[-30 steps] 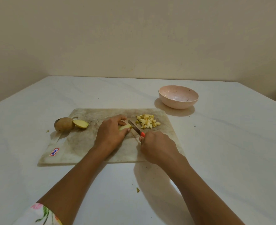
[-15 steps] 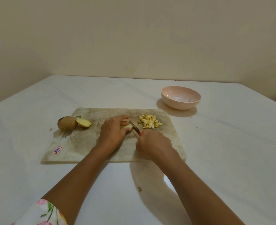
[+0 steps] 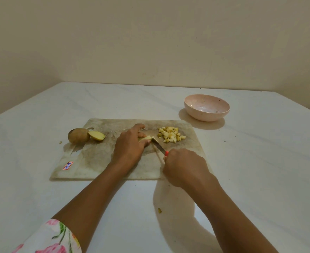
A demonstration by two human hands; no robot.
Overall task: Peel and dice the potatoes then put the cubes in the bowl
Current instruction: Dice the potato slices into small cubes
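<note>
On the stained cutting board (image 3: 99,161), my left hand (image 3: 130,145) holds down a pale potato piece (image 3: 146,138) with curled fingers. My right hand (image 3: 184,165) grips a small knife (image 3: 158,146) by its orange handle; the blade tip meets the piece's right end. A pile of potato cubes (image 3: 171,136) lies on the board just right of the blade. A whole unpeeled potato (image 3: 78,135) and a cut half (image 3: 96,135), cut face up, sit at the board's left corner. The pink bowl (image 3: 206,107) stands beyond the board to the right, with no cubes in it.
A white table (image 3: 259,170) carries everything and ends at a beige wall behind. A small scrap of peel (image 3: 159,210) lies on the table near my right forearm. A red-and-white label (image 3: 68,165) marks the board's near left corner.
My right hand has drawn back toward me and to the right with the knife, showing more of the blade. My left hand stays on the potato piece.
</note>
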